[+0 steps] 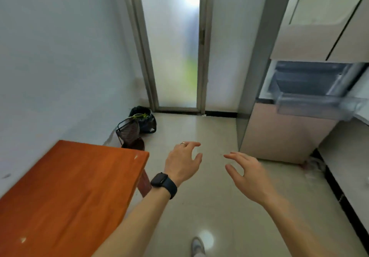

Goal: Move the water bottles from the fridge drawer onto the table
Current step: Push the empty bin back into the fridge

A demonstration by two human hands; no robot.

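An orange wooden table (65, 193) fills the lower left. On the right stands the fridge (289, 133), and a clear plastic fridge drawer (311, 105) juts out of its open middle compartment. I see no water bottles; the drawer's inside is blurred. My left hand (182, 162), with a ring and a dark watch on the wrist, hovers over the floor beside the table's corner, fingers loosely spread and holding nothing. My right hand (246, 174) hovers a little to the right of it, fingers relaxed, also holding nothing, below and left of the drawer.
Frosted glass sliding doors (175, 53) stand straight ahead. A black bag (145, 121) and a dark wire basket (128, 131) sit on the floor against the left wall behind the table. A white counter (351, 157) with a black base runs along the right. Glossy tile floor (209, 206) lies between table and fridge.
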